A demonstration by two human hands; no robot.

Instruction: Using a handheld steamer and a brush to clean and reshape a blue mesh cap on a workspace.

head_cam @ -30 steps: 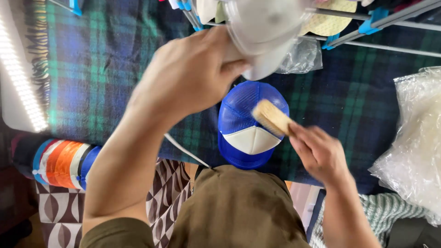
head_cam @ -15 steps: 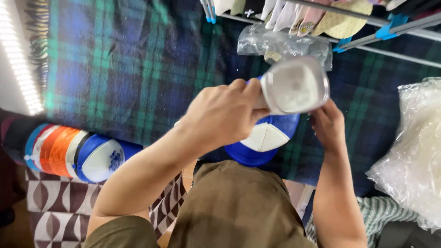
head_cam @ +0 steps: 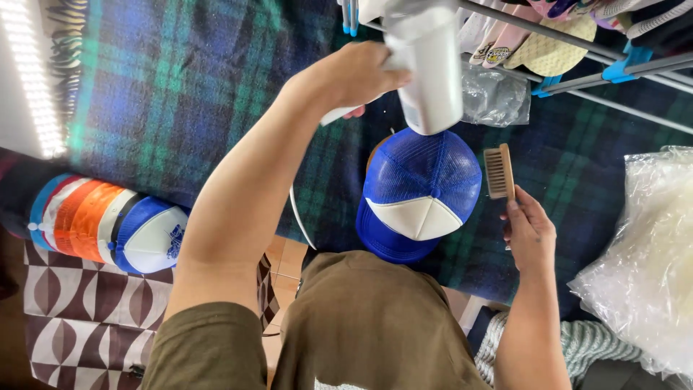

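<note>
My left hand (head_cam: 354,76) is raised and grips a white spray bottle (head_cam: 429,68), held above a blue mesh cap with a white front panel (head_cam: 419,195). The cap rests over my knee on the plaid blanket. To the right of the cap, my right hand (head_cam: 528,231) holds a small wooden brush (head_cam: 499,171) by its handle, bristles facing left, just clear of the cap's side.
A stack of nested caps in orange, white and blue (head_cam: 101,224) lies at left. A metal rack with blue clips (head_cam: 621,68) carries hanging caps at top right. Clear plastic bags (head_cam: 650,253) lie at right. A light strip (head_cam: 32,79) glows at far left.
The left hand has lifted the white bottle higher and away from the cap. The right hand has come off the bottle's side and now holds the brush lower, beside the cap.
</note>
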